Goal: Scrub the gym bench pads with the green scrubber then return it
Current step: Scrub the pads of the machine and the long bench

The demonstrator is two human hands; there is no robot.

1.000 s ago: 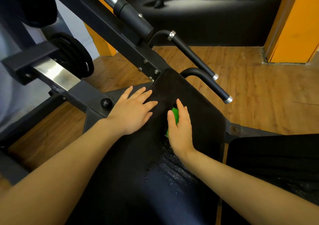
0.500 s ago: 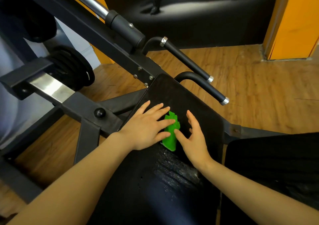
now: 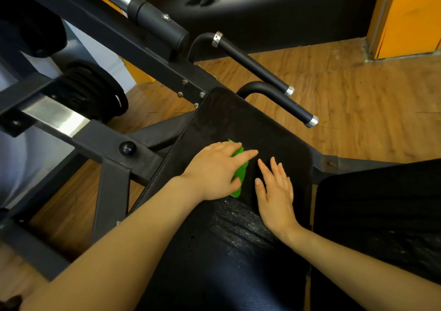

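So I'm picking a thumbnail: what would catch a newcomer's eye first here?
The bright green scrubber on the black bench pad at centre, under the left hand, with the right hand flat on the pad beside it. Then the orange wall at upper right.

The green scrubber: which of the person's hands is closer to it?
Left. The left hand lies on the green scrubber, fingers straight; the right hand rests flat on the pad beside it.

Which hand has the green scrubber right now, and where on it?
The left hand presses flat on top of the green scrubber, against the bench pad. The right hand holds nothing.
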